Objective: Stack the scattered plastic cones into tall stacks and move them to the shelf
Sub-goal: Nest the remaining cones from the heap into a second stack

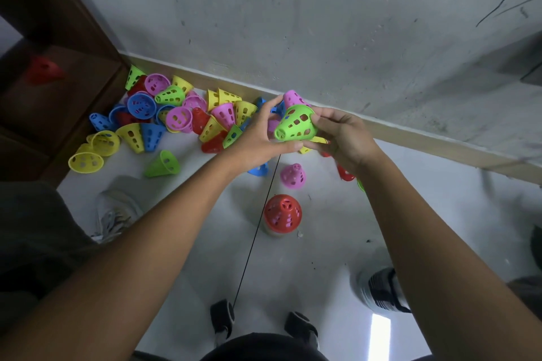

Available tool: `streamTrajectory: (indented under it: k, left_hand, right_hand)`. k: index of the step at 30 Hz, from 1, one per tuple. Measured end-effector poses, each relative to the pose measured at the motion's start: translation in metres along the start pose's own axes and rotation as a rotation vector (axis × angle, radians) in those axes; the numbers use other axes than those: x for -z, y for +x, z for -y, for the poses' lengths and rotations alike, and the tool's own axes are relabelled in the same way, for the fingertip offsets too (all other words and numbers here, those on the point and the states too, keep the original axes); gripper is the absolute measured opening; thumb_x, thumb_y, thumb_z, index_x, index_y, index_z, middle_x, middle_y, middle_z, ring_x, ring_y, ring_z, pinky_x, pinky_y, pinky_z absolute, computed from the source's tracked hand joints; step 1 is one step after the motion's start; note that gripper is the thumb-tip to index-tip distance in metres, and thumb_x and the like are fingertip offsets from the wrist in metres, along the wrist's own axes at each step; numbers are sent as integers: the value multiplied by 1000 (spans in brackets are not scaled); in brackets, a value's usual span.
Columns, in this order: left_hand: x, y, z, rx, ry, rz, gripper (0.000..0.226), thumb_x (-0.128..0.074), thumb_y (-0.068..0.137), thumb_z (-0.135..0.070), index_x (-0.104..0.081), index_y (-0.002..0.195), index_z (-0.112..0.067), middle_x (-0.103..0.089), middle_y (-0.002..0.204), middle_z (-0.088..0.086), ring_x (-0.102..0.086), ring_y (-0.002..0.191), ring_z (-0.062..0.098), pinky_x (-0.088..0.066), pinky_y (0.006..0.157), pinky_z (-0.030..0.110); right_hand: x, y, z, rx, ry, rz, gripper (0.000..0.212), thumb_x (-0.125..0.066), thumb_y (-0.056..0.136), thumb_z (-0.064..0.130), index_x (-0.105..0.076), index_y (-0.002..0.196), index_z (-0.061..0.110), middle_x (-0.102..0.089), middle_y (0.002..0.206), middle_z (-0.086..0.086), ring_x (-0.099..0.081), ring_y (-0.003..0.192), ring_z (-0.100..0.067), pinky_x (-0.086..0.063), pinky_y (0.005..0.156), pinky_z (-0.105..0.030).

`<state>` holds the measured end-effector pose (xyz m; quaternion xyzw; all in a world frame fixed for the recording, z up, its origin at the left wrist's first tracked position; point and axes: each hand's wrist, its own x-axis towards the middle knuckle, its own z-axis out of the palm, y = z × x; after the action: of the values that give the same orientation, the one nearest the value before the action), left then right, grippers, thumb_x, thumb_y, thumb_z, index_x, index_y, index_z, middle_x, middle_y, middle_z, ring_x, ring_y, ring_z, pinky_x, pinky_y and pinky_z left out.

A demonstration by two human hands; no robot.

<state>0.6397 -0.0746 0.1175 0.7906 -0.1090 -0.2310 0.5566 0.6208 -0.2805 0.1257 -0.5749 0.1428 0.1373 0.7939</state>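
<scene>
Both hands up over the floor (322, 258), holding one green cone (296, 126) between them. Cone is tipped on its side: narrow closed tip points left and toward the camera, wide rim points right and away. Long axis runs roughly left-right, slightly diagonal.

Right hand (341, 138) grasps the wide rim end, fingers (321, 121) curled round the rim. Left hand (259, 138) sits at the tip end: thumb runs under the cone, index finger arches over the top. Left fingers half-curled around the cone; can't tell how firmly they bear on it.

A pink cone (293, 98) shows right behind the green one, tip up and away. Can't tell whether a hand holds it or it lies in the pile.

Loose cone pile (176, 114) lies on the floor against the wall (293, 23), left of the hands: yellow, pink, blue, green, red, all at mixed angles. Started stack (282, 214) stands upright on the floor below the hands, red cone on top, pink showing through its holes. A lone pink cone (293, 175) stands upright just beyond it. Single green cone (162, 164) on its side, left of the left forearm.

Dark wooden shelf (58, 38) at far left, one red cone (44, 69) in it.
</scene>
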Motion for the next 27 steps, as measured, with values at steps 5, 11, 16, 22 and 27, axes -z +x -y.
streamTrajectory:
  k: [5, 11, 16, 22, 27]
  left_hand:
    - [-10, -1, 3, -135, -9, -125, 96, -81, 74, -51, -25, 153, -51, -37, 147, -2, -42, 138, 13, -46, 111, 41]
    - [-13, -2, -10, -194, -290, -271, 60, -74, 88, -14, -51, 142, -25, -59, 133, -3, -59, 122, 4, -51, 100, 27]
    - [0, 0, -18, -93, -357, -386, 8, -67, 96, -22, -68, 104, -19, -75, 100, -8, -71, 97, 5, -55, 86, 26]
    - [10, -4, -19, -21, -352, -264, 14, -63, 99, -28, -65, 112, -22, -74, 107, -10, -70, 99, 1, -58, 92, 30]
    - [6, -6, -18, -10, -312, -133, 11, -62, 99, -28, -67, 109, -25, -75, 112, -3, -70, 108, 13, -57, 96, 37]
  right_hand:
    - [-9, -1, 6, -16, 34, 53, 23, -61, 95, 6, -69, 116, 1, -73, 105, -17, -71, 96, -29, -62, 78, -36]
    - [-9, -1, 11, -6, 3, 6, 16, -60, 97, 10, -72, 108, 8, -74, 94, -6, -71, 86, -16, -60, 69, -27]
    - [-2, -6, 11, 11, -180, -7, 12, -62, 97, 9, -72, 104, 9, -71, 87, -10, -69, 84, -20, -59, 67, -25]
    - [-4, -6, 19, 26, -246, 60, 20, -67, 92, 4, -57, 106, 13, -68, 95, -18, -71, 87, -28, -62, 78, -40]
    - [-13, -6, 24, 40, -262, 144, 24, -65, 93, 3, -56, 113, 14, -66, 101, -19, -70, 88, -27, -60, 84, -39]
